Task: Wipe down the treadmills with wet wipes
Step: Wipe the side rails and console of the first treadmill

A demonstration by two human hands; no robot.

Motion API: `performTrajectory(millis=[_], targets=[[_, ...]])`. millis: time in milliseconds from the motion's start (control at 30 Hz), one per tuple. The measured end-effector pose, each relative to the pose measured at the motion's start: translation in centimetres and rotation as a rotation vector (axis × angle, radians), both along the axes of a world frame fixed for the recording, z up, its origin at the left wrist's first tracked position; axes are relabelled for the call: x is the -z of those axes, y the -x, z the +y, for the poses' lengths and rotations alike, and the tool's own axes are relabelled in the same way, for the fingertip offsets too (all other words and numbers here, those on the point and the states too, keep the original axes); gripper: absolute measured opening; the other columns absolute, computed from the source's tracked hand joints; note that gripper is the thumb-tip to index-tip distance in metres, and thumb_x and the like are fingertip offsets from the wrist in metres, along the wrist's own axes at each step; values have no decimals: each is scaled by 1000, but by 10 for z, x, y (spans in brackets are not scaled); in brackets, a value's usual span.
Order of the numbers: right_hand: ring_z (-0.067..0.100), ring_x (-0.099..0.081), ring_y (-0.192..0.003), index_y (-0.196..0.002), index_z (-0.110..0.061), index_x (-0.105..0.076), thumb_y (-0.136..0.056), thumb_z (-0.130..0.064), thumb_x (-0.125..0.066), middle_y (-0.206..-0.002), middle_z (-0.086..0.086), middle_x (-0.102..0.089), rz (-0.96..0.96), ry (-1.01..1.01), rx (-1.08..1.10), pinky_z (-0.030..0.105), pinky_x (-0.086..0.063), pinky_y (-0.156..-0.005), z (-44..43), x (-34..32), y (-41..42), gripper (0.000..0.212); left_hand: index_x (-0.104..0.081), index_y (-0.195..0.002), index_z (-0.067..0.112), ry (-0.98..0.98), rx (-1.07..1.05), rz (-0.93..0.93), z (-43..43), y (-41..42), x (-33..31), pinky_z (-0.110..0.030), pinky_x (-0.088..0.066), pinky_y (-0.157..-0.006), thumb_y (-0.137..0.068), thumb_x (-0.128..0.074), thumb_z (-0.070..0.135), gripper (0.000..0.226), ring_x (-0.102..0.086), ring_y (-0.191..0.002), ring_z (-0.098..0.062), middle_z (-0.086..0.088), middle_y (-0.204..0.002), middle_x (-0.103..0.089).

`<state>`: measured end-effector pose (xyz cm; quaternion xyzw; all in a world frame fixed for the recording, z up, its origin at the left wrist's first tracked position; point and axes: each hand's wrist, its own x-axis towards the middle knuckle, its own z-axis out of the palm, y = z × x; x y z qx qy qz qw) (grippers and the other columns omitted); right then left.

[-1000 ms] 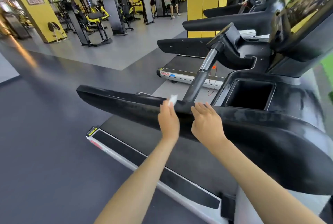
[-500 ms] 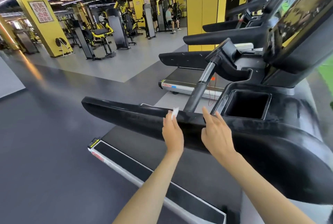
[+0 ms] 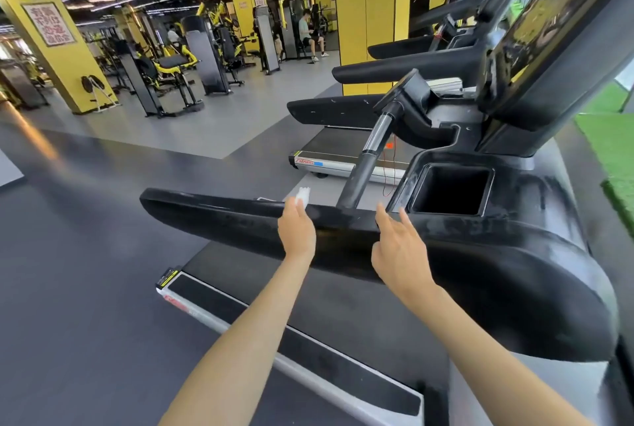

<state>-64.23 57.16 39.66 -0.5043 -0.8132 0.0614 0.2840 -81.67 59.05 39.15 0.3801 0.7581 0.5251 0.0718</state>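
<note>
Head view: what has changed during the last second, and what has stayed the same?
The right hand slid along the handrail toward the cup holder, away from the left hand, and its curled fingers straightened. Nothing was taken or let go. The left hand still pinches the wipe at the handrail's top edge.

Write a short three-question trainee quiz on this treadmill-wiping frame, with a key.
1. Fill in (curled/straight): the fingers of the right hand are ___.
2. Which holds the white crumpled wet wipe? A) left hand B) right hand C) neither
3. True or false: the left hand is at the top edge of the long black plastic treadmill handrail.
Key: 1 straight; 2 A; 3 true.
</note>
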Motion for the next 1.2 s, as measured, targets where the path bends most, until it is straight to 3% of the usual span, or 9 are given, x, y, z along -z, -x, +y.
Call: performTrajectory(millis=[167,233,333,433,533,733,900,1067,1200], targets=[[35,-59,-112,-144,1,-35,-82,7,-45,-86,12,-67,36,22,-10,34,-18,-121,8,10,0,63,-56,-108,4,-38,170,94,1,-55,17,-32,-44,-72,-104,-33,18,27,-58,-90,-23,-10,-99,-62],[34,-56,-120,-145,0,-34,-84,6,-46,-89,12,-69,32,26,7,36,-22,-120,9,14,0,63,-56,-105,6,-4,279,105,-2,-61,8,-27,-41,-69,-104,-33,21,27,-56,-86,-18,-7,-97,-60],[27,-33,-141,-147,-3,-32,-88,4,-44,-101,11,-69,44,53,33,29,-21,-116,7,13,0,61,-53,-103,11,-5,428,-106,-9,-47,-18,-22,-39,-71,-104,-33,20,21,-50,-85,-12,-1,-94,-53],[23,-18,-147,-150,-9,-27,-91,1,-42,-119,5,-65,43,114,33,31,-34,-109,7,7,-1,62,-47,-106,19,-88,295,-292,-7,-16,-41,-26,-42,-82,-104,-33,22,14,-49,-87,-8,8,-91,-49],[22,-14,-148,-150,-10,-27,-92,1,-40,-129,2,-60,12,138,28,31,-35,-109,6,3,-3,61,-46,-109,17,-57,287,-228,3,-3,-44,-30,-45,-86,-105,-32,22,15,-48,-97,-15,0,-102,-48],[21,-16,-148,-149,-10,-30,-93,0,-41,-135,2,-57,-27,129,36,29,-34,-111,11,5,-4,58,-55,-117,5,118,533,85,14,-36,-17,-24,-38,-79,-105,-32,21,30,-51,-97,-16,-3,-103,-53],[23,-19,-147,-150,-9,-27,-93,1,-40,-134,1,-59,-21,105,58,27,-28,-113,9,6,-2,60,-56,-111,4,140,657,41,9,-23,-14,-25,-42,-76,-104,-34,23,30,-51,-92,-17,-8,-100,-55],[27,-41,-135,-147,-4,-32,-91,2,-42,-130,7,-61,11,60,94,22,-17,-115,2,6,6,57,-54,-107,13,155,725,11,-1,-17,-17,-11,-39,-71,-104,-35,23,22,-48,-83,-3,3,-91,-52],[27,-55,-121,-141,-2,-39,-85,7,-42,-114,9,-68,30,47,152,19,-13,-114,3,10,12,57,-54,-110,13,239,790,51,-1,-2,-25,-15,-39,-76,-104,-35,26,23,-48,-86,-3,6,-93,-52]])
